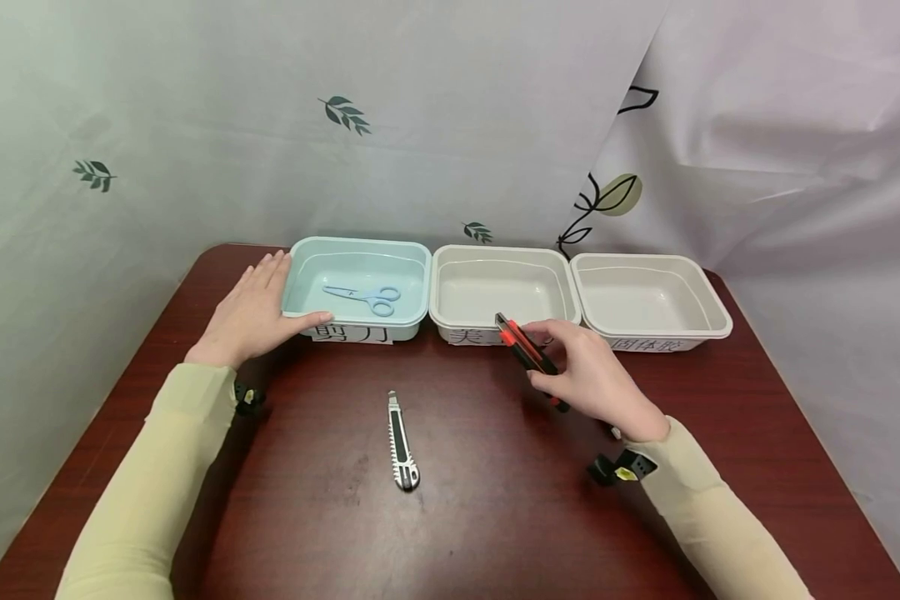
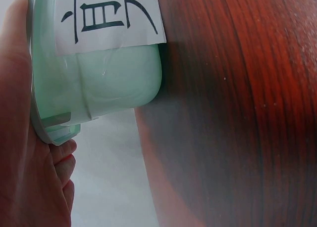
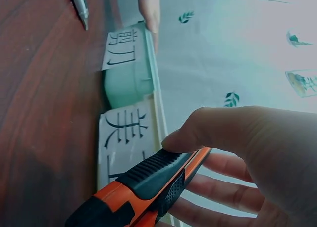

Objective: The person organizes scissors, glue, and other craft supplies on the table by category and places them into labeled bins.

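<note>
The right hand (image 1: 592,375) grips the orange knife (image 1: 527,350), thumb on its ribbed black top and fingers bent along its other side, parted only by the handle. The knife is tilted at the front of the middle box (image 1: 502,287), its metal tip towards the front rim; whether tip and rim touch, the views do not tell.

The left hand (image 1: 251,312) spreads wide at the left front corner of the blue box (image 1: 356,265), fingers nearly straight along the left end and thumb out along the front rim. It touches the box and has nothing pinched.

Inside the blue box lie blue scissors (image 1: 356,294), their loops towards the right. The right box (image 1: 648,304) ends the row of 3, each beside the next and each with a white label in black characters on its front.

A silver knife (image 1: 400,442) lies on the dark red surface (image 1: 480,500) in front of the boxes, between the 2 forearms. Pale cloth (image 1: 232,75) with leaf prints hangs behind.
</note>
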A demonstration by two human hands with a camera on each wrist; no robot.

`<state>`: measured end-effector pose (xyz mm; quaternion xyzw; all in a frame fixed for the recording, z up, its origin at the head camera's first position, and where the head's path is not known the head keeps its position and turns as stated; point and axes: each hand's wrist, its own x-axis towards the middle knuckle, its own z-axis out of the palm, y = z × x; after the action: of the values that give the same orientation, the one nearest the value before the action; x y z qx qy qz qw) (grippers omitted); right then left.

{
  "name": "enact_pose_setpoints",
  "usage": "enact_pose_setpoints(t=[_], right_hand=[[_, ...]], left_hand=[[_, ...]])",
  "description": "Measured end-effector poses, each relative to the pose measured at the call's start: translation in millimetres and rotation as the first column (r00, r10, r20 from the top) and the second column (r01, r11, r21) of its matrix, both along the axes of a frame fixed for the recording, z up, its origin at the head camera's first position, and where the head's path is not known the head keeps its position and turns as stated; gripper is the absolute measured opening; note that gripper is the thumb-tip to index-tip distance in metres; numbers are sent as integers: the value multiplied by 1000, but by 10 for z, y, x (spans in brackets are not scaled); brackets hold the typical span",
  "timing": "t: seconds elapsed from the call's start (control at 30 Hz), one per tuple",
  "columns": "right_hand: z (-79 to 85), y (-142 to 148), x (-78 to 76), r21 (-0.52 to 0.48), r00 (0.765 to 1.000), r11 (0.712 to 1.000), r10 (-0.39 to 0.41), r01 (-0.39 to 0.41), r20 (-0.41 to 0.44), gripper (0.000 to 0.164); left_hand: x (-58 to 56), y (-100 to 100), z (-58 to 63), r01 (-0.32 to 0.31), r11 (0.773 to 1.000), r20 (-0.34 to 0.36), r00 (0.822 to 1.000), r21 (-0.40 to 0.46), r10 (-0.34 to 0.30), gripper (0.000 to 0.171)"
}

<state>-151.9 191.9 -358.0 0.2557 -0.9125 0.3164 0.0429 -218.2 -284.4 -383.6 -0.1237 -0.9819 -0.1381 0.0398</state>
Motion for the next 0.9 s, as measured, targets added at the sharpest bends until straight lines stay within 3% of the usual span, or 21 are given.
enact_pose_setpoints(t=[0.27,0.9], right_hand=[[123,-1,-30,-66,1000,998,10,-9,19,56],[486,26,-213,-175,993,984,5,-26,-122,58]], left_hand=[[-2,6,0,4,1000,1,1000,2,-4,119],[-14,4,-2,5,1000,-2,1000,-7,-5,119]])
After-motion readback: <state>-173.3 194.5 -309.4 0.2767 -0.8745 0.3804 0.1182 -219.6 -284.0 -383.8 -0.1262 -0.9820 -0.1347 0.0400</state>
